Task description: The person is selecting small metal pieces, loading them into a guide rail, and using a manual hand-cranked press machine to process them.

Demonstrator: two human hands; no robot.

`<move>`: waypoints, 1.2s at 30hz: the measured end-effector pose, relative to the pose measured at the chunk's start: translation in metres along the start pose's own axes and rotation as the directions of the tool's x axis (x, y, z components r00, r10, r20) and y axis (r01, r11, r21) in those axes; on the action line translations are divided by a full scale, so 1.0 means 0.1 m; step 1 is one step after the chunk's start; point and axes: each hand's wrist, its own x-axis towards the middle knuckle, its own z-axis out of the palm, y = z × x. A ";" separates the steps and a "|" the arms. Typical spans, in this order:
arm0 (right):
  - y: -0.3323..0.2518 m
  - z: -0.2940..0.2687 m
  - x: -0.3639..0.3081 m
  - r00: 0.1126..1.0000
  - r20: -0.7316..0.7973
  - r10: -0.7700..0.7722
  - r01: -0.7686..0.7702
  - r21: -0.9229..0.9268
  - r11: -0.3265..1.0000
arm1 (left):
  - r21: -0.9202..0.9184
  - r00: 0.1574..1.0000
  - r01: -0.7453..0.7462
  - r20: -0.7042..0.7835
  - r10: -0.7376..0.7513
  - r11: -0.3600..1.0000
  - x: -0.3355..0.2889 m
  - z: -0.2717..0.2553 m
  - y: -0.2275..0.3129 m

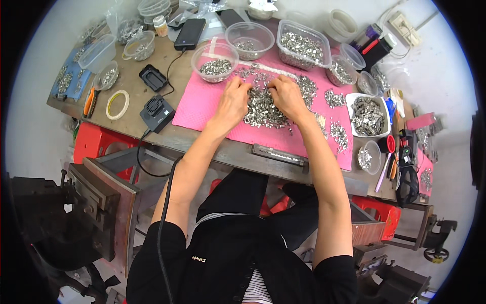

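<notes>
A heap of small shiny metal pieces (pixel 266 112) lies on a pink mat (pixel 200 99), and both my hands are at its far part. My left hand (pixel 234 104) is at the heap's left edge, its fingers curled and pinched together. From the right, my right hand (pixel 287 96) reaches in with bent fingers closed at the tips. Whatever the fingertips hold is too small or hidden to name. Smaller clusters of metal pieces (pixel 338 136) lie to the right on the mat. Just beyond my left hand stands a round clear tub (pixel 196 62) with more pieces.
Behind the heap are a second round tub (pixel 269 43) and a rectangular clear container (pixel 324 46) of pieces. A white tray (pixel 350 109) stands at right. A metal bar (pixel 279 154) lies along the front edge. Left are a black corded device (pixel 158 114) and a tape roll (pixel 110 107).
</notes>
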 end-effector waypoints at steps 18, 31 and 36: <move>-0.34 -0.65 -0.62 0.986 0.076 0.146 -0.156 0.142 0.978 | -0.312 0.991 0.137 0.050 -0.127 0.940 0.05 -0.18 0.28; -0.22 -0.61 -1.34 0.974 0.051 0.219 -0.224 0.145 0.964 | -0.349 0.952 0.070 0.304 0.042 0.934 -0.21 -0.06 0.71; -0.24 -0.58 -1.38 0.980 0.014 0.200 -0.201 0.089 0.976 | -0.384 0.963 0.164 0.260 -0.064 0.909 -0.25 -0.22 0.78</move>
